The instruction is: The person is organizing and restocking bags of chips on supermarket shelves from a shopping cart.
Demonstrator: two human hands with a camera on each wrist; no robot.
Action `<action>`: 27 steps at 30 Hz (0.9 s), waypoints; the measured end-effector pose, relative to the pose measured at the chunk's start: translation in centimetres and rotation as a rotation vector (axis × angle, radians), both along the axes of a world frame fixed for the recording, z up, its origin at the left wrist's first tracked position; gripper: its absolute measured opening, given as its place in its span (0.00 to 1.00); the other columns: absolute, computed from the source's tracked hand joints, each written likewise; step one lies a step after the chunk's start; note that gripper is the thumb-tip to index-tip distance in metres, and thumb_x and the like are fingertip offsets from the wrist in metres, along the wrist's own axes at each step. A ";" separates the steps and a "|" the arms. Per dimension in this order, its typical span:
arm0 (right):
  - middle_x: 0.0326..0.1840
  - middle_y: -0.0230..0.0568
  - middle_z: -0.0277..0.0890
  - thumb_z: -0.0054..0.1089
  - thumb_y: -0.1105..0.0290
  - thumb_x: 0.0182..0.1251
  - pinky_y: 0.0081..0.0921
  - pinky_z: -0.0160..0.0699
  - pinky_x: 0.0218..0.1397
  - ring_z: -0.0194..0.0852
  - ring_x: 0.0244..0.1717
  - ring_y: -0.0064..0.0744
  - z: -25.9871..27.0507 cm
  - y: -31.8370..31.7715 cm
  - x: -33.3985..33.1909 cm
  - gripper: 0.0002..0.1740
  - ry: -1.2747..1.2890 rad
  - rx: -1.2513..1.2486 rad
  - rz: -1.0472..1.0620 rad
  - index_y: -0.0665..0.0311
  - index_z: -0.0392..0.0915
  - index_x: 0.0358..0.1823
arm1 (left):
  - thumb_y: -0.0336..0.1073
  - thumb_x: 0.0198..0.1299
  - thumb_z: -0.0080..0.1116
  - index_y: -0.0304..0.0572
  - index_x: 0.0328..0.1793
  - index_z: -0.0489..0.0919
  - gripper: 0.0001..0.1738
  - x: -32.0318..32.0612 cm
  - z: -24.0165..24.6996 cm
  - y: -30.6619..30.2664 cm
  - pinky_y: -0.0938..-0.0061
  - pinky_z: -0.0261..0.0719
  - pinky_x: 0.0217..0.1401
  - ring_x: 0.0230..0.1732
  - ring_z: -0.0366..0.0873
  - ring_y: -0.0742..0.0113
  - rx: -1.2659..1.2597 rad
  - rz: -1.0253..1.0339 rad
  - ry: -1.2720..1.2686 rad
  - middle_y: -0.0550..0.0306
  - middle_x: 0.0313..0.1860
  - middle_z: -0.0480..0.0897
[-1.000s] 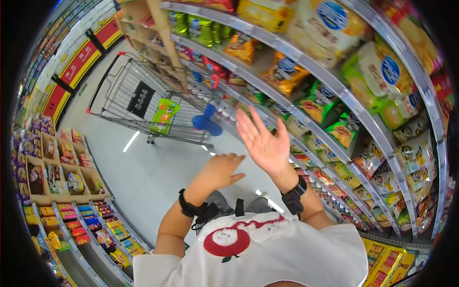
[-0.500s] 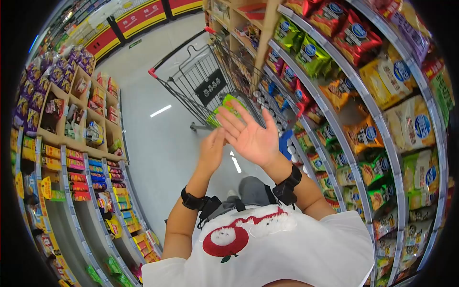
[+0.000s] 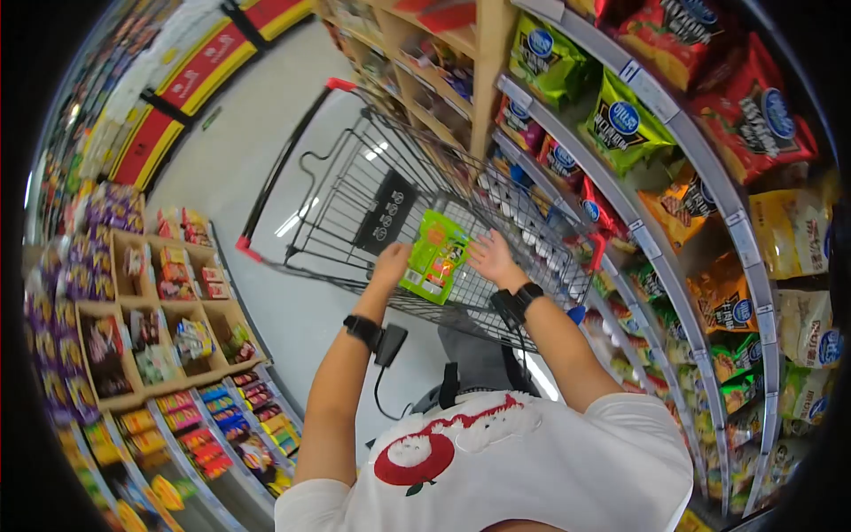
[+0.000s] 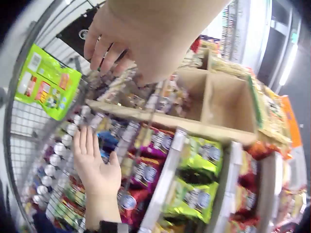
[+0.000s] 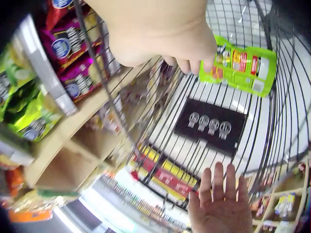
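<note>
Now both hands have come down from mid-air to the shopping cart [image 3: 337,204], the left hand [image 3: 390,264] and right hand [image 3: 490,257] spread open with straight fingers (gripping nothing) either side of the green snack packet [image 3: 434,257], which seems to lie inside it.

Loud snack colours round a dark wire cart [image 3: 337,204]
Pouch [image 3: 434,257] lime green with an orange patch and small red and white panels; cart wire dark, its handle caps red; sign [image 3: 388,213] black with a row of white marks; shirt [image 3: 550,470] white with a red apple print and a small green leaf; bands [image 3: 362,328] black; floor [image 3: 257,133] pale grey with white light streaks; banner [image 3: 168,102] red edged in yellow, crossed by black bars; bags [image 3: 625,120] green, red, orange and yellow, many with a round blue logo; packs [image 3: 115,208] purple; bins [image 3: 115,310] tan.
</note>
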State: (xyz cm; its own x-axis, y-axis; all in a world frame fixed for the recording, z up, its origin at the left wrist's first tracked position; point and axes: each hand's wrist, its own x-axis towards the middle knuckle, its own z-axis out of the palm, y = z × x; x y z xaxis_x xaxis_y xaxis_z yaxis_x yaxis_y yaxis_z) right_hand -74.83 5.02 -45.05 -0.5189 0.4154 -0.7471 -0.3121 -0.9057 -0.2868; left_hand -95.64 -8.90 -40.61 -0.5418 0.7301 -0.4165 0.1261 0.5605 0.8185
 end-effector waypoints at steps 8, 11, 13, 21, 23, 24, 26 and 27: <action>0.59 0.47 0.66 0.50 0.51 0.62 0.41 0.65 0.56 0.66 0.52 0.40 -11.9 -1.7 2.1 0.29 -0.431 -0.127 0.302 0.56 0.62 0.61 | 0.56 0.59 0.45 0.41 0.60 0.67 0.31 -4.4 -10.3 5.8 0.60 0.65 0.54 0.49 0.69 0.61 -0.481 0.252 -0.671 0.51 0.51 0.72; 0.58 0.46 0.67 0.48 0.48 0.62 0.37 0.67 0.56 0.66 0.55 0.39 -12.9 -2.4 2.3 0.32 -0.505 -0.117 0.403 0.65 0.63 0.60 | 0.51 0.59 0.44 0.37 0.53 0.73 0.26 -3.1 -13.4 5.1 0.64 0.71 0.42 0.38 0.75 0.60 -0.351 0.112 -0.713 0.50 0.41 0.77; 0.52 0.44 0.69 0.50 0.49 0.62 0.36 0.68 0.53 0.67 0.51 0.38 -12.8 -2.1 1.4 0.30 -0.544 -0.117 0.388 0.66 0.65 0.55 | 0.47 0.56 0.46 0.29 0.51 0.74 0.27 -3.9 -22.0 3.3 0.64 0.74 0.35 0.34 0.78 0.58 -0.258 0.037 -0.743 0.46 0.38 0.80; 0.25 0.31 0.62 0.53 0.51 0.60 0.33 0.62 0.31 0.61 0.26 0.26 -14.7 -1.0 -5.4 0.17 -0.553 -0.080 0.447 0.56 0.67 0.37 | 0.50 0.52 0.54 0.25 0.60 0.64 0.38 -7.1 -19.5 6.3 0.60 0.77 0.41 0.45 0.78 0.55 -0.501 -0.189 -0.602 0.40 0.51 0.76; 0.37 0.36 0.70 0.51 0.52 0.62 0.44 0.62 0.45 0.67 0.40 0.32 -14.1 -0.4 -7.7 0.18 -0.545 -0.093 0.390 0.57 0.70 0.45 | 0.50 0.52 0.54 0.23 0.62 0.61 0.40 -8.2 -28.1 4.1 0.60 0.77 0.41 0.47 0.78 0.55 -0.526 -0.114 -0.661 0.38 0.54 0.74; 0.45 0.39 0.73 0.50 0.52 0.63 0.49 0.60 0.52 0.68 0.48 0.36 -14.4 -0.4 -8.4 0.21 -0.533 -0.110 0.343 0.57 0.70 0.50 | 0.50 0.52 0.54 0.23 0.62 0.60 0.41 -8.7 -28.6 4.9 0.61 0.78 0.41 0.48 0.78 0.54 -0.545 -0.091 -0.702 0.37 0.55 0.74; 0.58 0.44 0.69 0.49 0.51 0.64 0.50 0.59 0.56 0.64 0.58 0.44 -15.0 0.0 -8.5 0.26 -0.558 -0.141 0.335 0.59 0.67 0.58 | 0.50 0.53 0.53 0.24 0.63 0.59 0.40 -8.5 -29.2 4.6 0.60 0.78 0.41 0.49 0.78 0.53 -0.605 -0.099 -0.792 0.37 0.56 0.73; 0.59 0.44 0.68 0.49 0.51 0.64 0.51 0.58 0.57 0.63 0.59 0.44 -17.3 -0.8 -7.9 0.26 -0.543 -0.133 0.326 0.59 0.66 0.58 | 0.50 0.53 0.52 0.25 0.64 0.59 0.40 -8.6 -28.3 5.6 0.60 0.78 0.41 0.49 0.78 0.52 -0.674 -0.105 -0.834 0.37 0.57 0.73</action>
